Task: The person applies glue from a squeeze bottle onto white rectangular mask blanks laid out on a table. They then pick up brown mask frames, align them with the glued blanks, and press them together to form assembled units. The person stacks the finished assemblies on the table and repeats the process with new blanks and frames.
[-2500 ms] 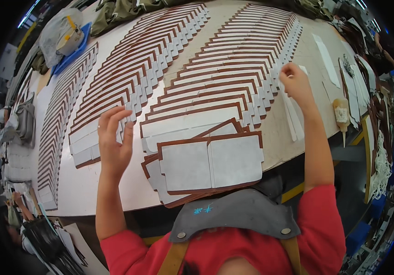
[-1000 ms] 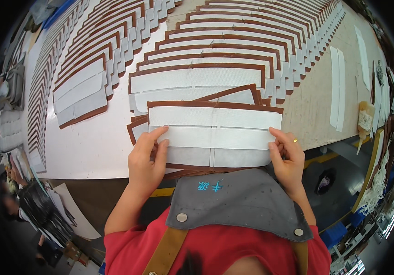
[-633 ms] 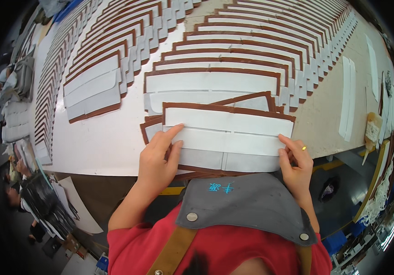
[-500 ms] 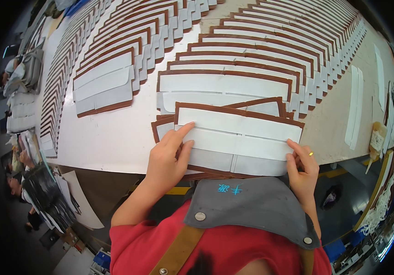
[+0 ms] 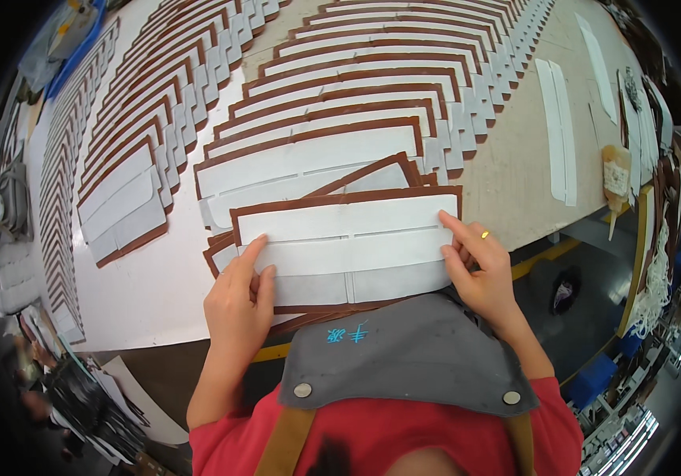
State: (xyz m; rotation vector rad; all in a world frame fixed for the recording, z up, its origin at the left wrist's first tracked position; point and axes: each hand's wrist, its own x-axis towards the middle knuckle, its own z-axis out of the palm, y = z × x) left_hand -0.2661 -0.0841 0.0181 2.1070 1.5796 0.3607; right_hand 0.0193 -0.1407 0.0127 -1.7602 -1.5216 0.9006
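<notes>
A flat rectangular panel [image 5: 301,252], white-faced with a brown border and a slit across it, lies at the table's near edge over other brown-edged pieces. My left hand [image 5: 237,297] holds its left end, index finger and thumb on the white face. At the right end, my right hand [image 5: 479,266], wearing a yellow ring, grips it in the same way. The undersides of both hands' grips are hidden. Behind it, a similar piece [image 5: 384,176] sits askew, its corner sticking out. Beyond that begins a long overlapping row of matching panels [image 5: 309,159].
More overlapping panels [image 5: 122,194] run back along the left of the pale table [image 5: 138,305]. Toward the right lie white strips [image 5: 556,131] and a bottle with a pale nozzle [image 5: 616,178]. A grey apron [image 5: 404,357] hangs close below the panel.
The whole view has turned, so table and panels appear shifted left and tilted. Both hands keep nearly the same places on the panel's ends.
</notes>
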